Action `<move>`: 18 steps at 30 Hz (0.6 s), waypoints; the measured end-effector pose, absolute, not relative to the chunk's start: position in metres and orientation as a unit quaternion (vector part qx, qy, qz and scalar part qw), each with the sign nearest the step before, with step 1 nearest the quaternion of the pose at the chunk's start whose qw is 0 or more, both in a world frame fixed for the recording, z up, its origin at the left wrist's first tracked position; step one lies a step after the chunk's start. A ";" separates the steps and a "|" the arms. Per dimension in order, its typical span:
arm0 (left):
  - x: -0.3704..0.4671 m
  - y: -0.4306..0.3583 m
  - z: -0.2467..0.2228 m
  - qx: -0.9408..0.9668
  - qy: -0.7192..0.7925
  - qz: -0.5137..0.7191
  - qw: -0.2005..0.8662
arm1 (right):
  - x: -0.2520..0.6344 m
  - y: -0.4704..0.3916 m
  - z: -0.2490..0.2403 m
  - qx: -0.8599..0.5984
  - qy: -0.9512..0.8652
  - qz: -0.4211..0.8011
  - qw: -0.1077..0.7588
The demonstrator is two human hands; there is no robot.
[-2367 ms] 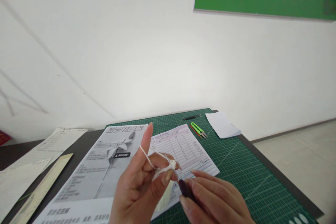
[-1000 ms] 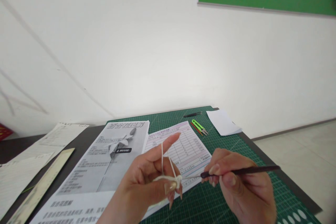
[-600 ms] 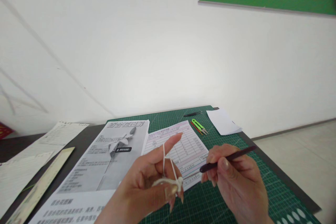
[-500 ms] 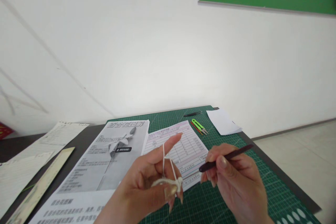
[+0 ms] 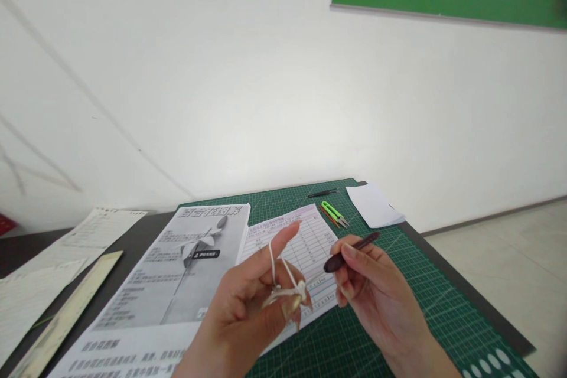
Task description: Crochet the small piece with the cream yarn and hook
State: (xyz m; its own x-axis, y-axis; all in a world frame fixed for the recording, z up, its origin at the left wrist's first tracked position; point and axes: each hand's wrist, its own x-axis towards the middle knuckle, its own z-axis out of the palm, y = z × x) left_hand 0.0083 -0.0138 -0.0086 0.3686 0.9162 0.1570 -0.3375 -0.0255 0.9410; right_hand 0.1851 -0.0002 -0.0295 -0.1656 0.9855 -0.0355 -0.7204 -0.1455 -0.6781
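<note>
White yarn [image 5: 289, 271] loops over the raised index finger of my left hand [image 5: 243, 313]. Thumb and fingers of that hand pinch a small knotted bit of white crochet work [image 5: 302, 290]. My right hand [image 5: 376, 292] is closed around the dark, thick handle of a crochet hook [image 5: 335, 263], held like a pen. The hook's thin shaft points left at the yarn work; whether its tip is in a loop I cannot tell. Both hands are above the green cutting mat [image 5: 398, 248], close together.
A printed sheet with a flower picture [image 5: 146, 289] lies left, a printed table sheet [image 5: 305, 230] behind my hands. Green thread snips [image 5: 332, 211], dark tweezers [image 5: 323, 193] and white paper [image 5: 372, 205] lie farther back. A ruler [image 5: 71, 313] and handwritten sheets [image 5: 97, 236] are far left.
My right hand has moved left with the crochet hook, which has turned so its front end is nearer the yarn work. My left hand has barely shifted and keeps its pinch.
</note>
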 end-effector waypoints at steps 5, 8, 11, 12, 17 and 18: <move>0.018 -0.012 -0.014 0.519 0.253 0.528 0.623 | 0.178 -0.004 -0.027 -0.238 -0.255 0.724 0.595; 0.023 -0.012 -0.017 0.499 0.255 0.554 0.616 | 0.176 -0.006 -0.025 -0.244 -0.250 0.712 0.609; 0.030 -0.015 -0.018 0.473 0.292 0.588 0.588 | 0.173 -0.008 -0.026 -0.255 -0.270 0.669 0.644; 0.033 -0.017 -0.018 0.464 0.306 0.600 0.575 | 0.172 -0.009 -0.027 -0.262 -0.286 0.645 0.658; 0.045 -0.021 -0.017 0.373 0.332 0.640 0.584 | 0.167 -0.018 -0.037 -0.285 -0.473 0.414 0.724; 0.046 -0.021 -0.017 0.354 0.329 0.644 0.593 | 0.168 -0.020 -0.039 -0.293 -0.525 0.349 0.719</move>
State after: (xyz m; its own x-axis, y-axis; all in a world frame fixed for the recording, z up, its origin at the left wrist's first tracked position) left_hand 0.0462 -0.0208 -0.0166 -0.0465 0.9968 0.0653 -0.5315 -0.0800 0.8433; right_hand 0.1680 -0.0203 -0.0392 0.2059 0.8095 0.5499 -0.1938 0.5845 -0.7879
